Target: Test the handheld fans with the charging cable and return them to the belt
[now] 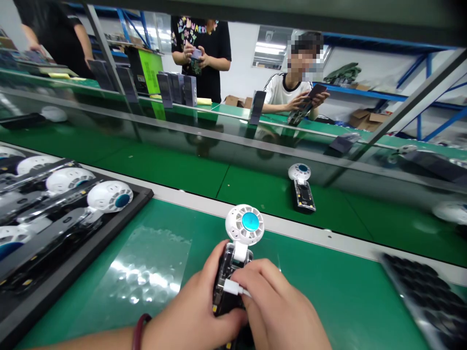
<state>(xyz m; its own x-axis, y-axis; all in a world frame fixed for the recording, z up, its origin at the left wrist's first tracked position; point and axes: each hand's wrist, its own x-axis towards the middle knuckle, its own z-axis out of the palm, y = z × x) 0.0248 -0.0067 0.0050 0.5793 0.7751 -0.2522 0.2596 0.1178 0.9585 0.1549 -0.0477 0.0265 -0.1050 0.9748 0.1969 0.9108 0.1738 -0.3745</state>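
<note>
Over the green table (204,231), my left grip (191,308) wraps the fan-topped device (240,252), a white plug (231,287) at its side pinched by my right grip (279,301); plugging looks in hand, the next move calling for straight alignment

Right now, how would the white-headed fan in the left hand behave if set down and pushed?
Most likely the fan would slide rather than roll, since its body looks boxy. Stood upright, it might tip, given the broad round head. The narrow white neck may be its fragile spot.
</note>
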